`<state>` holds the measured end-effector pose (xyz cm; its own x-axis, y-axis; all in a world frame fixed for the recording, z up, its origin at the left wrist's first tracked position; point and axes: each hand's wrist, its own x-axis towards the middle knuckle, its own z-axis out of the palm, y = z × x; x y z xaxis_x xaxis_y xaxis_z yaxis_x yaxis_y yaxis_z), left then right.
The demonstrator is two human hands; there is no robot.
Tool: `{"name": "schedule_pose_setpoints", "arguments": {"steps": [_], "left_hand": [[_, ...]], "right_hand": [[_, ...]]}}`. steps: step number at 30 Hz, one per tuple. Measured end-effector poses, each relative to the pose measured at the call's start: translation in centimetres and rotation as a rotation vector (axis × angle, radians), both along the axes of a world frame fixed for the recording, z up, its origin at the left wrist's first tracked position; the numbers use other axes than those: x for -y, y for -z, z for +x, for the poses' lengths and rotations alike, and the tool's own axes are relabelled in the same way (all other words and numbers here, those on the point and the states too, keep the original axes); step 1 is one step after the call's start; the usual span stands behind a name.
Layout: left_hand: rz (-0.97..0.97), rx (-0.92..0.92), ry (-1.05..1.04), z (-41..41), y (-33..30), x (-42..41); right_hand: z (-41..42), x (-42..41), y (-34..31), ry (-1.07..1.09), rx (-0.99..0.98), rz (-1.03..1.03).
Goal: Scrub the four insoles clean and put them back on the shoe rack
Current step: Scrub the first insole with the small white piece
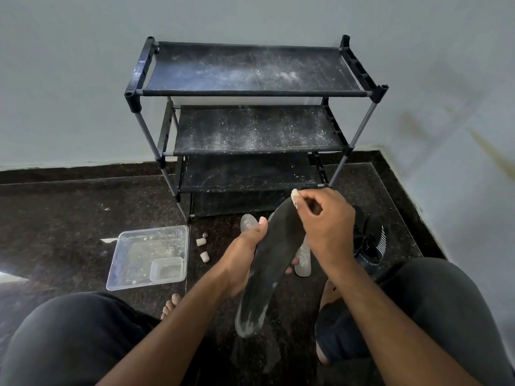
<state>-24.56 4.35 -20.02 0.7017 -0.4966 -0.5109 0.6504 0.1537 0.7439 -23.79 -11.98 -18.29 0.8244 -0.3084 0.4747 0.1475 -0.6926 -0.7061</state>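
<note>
My left hand grips a dark insole around its middle, holding it tilted above the floor; its near end is dusted white. My right hand pinches a small pale scrubbing piece against the insole's far tip. Two grey dusty insoles lie on the floor beneath, one beyond my left thumb, another under my right wrist. The black shoe rack stands against the wall straight ahead, its dusty shelves bare.
A clear plastic tray with a smaller tub inside sits on the dark floor at left. Two small white plugs lie beside it. A black shoe is on the right. My knees frame the bottom.
</note>
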Motion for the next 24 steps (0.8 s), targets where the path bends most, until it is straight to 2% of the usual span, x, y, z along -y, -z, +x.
{"name": "schedule_pose_setpoints", "arguments": {"steps": [2, 8, 10, 14, 16, 20, 24], "left_hand": [[-0.003, -0.008, 0.003, 0.0, 0.1, 0.2], [-0.020, -0.079, -0.137, 0.4, 0.5, -0.3], [-0.015, -0.067, -0.110, 0.3, 0.4, -0.3], [0.007, -0.039, -0.034, 0.2, 0.3, 0.0], [0.000, -0.038, -0.030, 0.3, 0.4, 0.0], [-0.015, -0.066, -0.119, 0.7, 0.4, -0.3], [0.023, -0.071, -0.247, 1.2, 0.6, -1.0]], "right_hand": [[-0.3, -0.4, 0.3, -0.020, -0.002, -0.032], [-1.6, -3.6, 1.7, -0.260, -0.113, -0.127], [-1.0, -2.8, 1.3, -0.231, -0.111, -0.103], [-0.2, -0.5, 0.2, -0.041, -0.075, -0.031], [-0.5, -0.7, 0.3, -0.031, -0.089, -0.059], [-1.9, -3.1, 1.4, -0.280, -0.195, -0.200], [-3.2, -5.4, 2.3, -0.470, -0.304, -0.260]]}}
